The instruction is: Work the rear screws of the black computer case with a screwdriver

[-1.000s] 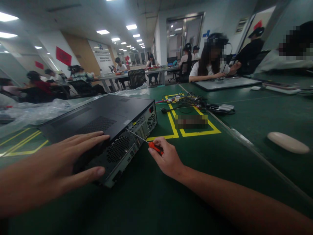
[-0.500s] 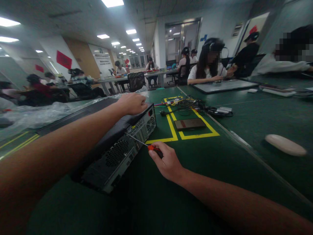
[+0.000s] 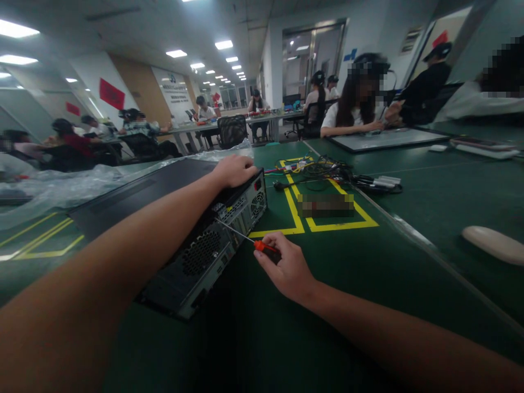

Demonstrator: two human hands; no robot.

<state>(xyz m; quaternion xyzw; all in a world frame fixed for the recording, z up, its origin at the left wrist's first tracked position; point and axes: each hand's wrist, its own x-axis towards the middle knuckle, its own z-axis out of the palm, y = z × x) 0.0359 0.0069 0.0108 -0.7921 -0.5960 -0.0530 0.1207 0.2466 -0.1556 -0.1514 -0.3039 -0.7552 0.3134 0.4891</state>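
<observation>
A black desktop computer case (image 3: pixel 155 183) lies on the green table with its grey back panel (image 3: pixel 202 256) towards me. The panel shows a honeycomb vent, expansion slots and a fan grille. My right hand (image 3: pixel 289 267) is closed round the orange-and-black handle of a screwdriver (image 3: pixel 268 251). Its thin shaft reaches up and left, the tip meeting the panel near the case's upper edge; whether it sits in a screw is too small to tell. My left hand (image 3: pixel 235 170) rests on top of the case near the far back corner, fingers laid over the surface.
Beyond the case lie tangled cables (image 3: pixel 339 172) and a pixelated flat object (image 3: pixel 325 206) within yellow tape (image 3: pixel 301 218). A pale oval object (image 3: pixel 493 244) sits at right. Clear plastic wrap (image 3: pixel 45 191) lies left. Across the table a co-worker (image 3: pixel 356 117) leans over a flat panel (image 3: pixel 385 140).
My left hand has gone from curled fingers to fingers laid out on the case. The view has shifted slightly; the screwdriver tip stays at about the same place on the panel.
</observation>
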